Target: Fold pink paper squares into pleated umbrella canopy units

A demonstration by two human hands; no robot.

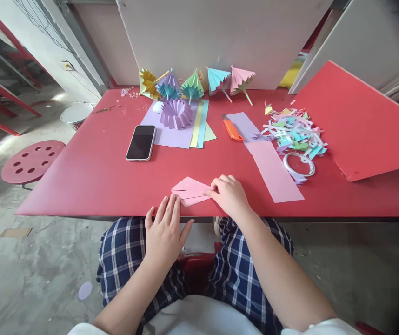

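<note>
A folded piece of pink paper (193, 190) with pointed ends lies at the front edge of the red table. My left hand (166, 225) lies spread, its fingertips touching the paper's left side near a dark slit or fold line. At the paper's right tip, my right hand (230, 195) pinches the point between thumb and curled fingers. Further right lie a long pink paper strip (276, 172) and a purple strip (244, 122), partly overlapping. An orange utility knife (232, 129) rests against the purple strip.
Pleated paper umbrellas (171, 86) stand along the back. A pleated purple ring (176, 115) sits on coloured sheets (171, 139) beside a phone (141, 143). At right are paper scraps (297, 130), a roll of tape (299, 164) and a leaning red board (363, 125). A pink stool (34, 161) stands left.
</note>
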